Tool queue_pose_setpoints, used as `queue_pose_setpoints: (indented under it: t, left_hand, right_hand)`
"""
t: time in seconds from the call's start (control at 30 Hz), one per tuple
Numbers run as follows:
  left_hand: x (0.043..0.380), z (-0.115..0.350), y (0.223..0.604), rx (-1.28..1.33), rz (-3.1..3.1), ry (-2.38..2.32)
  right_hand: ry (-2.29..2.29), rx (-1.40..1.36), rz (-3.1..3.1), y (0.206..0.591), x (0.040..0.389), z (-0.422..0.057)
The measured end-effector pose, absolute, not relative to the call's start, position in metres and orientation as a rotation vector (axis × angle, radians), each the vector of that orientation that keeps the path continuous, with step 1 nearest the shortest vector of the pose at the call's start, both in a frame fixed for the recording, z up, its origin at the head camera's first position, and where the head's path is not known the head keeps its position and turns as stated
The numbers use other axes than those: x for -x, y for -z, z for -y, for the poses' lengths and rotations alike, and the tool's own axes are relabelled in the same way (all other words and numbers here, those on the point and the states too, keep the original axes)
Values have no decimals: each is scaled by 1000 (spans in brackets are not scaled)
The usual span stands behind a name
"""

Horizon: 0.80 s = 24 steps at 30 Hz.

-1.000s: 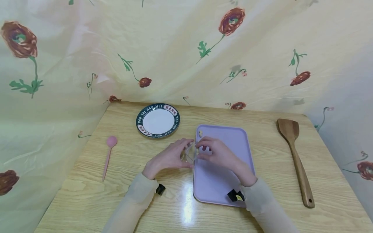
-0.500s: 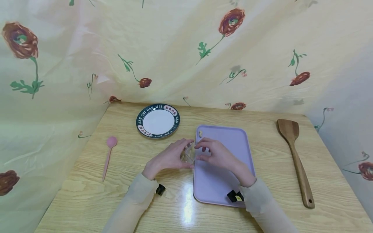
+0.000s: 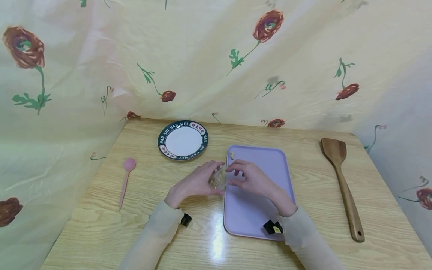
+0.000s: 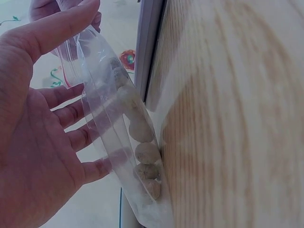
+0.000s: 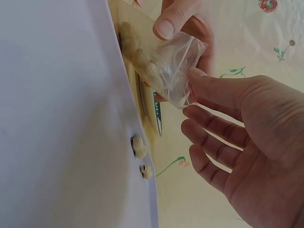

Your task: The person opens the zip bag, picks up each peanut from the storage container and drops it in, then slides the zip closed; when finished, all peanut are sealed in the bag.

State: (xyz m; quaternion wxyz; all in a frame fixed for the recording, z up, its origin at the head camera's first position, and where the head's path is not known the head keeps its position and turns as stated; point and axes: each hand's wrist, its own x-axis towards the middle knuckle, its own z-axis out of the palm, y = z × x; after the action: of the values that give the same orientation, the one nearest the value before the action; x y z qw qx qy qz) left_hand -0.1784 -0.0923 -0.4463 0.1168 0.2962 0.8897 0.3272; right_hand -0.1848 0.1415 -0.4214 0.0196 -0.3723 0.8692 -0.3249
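A clear zip bag [image 4: 102,114] with several peanuts in their shells [image 4: 141,128] stands on the table against the tray's left edge. My left hand [image 3: 199,180] holds it from the left, thumb on one side and fingers on the other. At the bag's zip mouth [image 5: 183,66], my right hand [image 3: 251,179] pinches the edge between thumb and forefinger; its other fingers are loosely bent. One peanut [image 3: 232,155] lies on the lilac tray [image 3: 258,213], at the far left corner; the right wrist view shows it as two pale lobes.
Behind the hands is a white plate [image 3: 183,141] with a dark green rim. A pink spoon [image 3: 125,183] lies to the left, and a wooden spatula [image 3: 342,180] to the right of the tray. A flowered cloth [image 3: 202,56] hangs behind the table.
The fingers of my right hand have shifted slightly at the bag's mouth. My left hand and the bag stay in place.
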Motion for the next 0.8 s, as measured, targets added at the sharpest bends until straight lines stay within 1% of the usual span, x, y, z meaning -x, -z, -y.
queue_pose_setpoints:
  t: [0.3, 0.5, 0.8]
  left_hand:
    - [178, 93, 445, -843, -2605, -964]
    - [178, 93, 445, -838, -2606, -965]
    - [177, 92, 445, -831, -2602, -961]
  right_hand:
    - [1056, 1065, -2688, 417, 199, -150]
    - [1025, 998, -2717, 414, 224, -158]
    - [977, 877, -2721, 427, 263, -159]
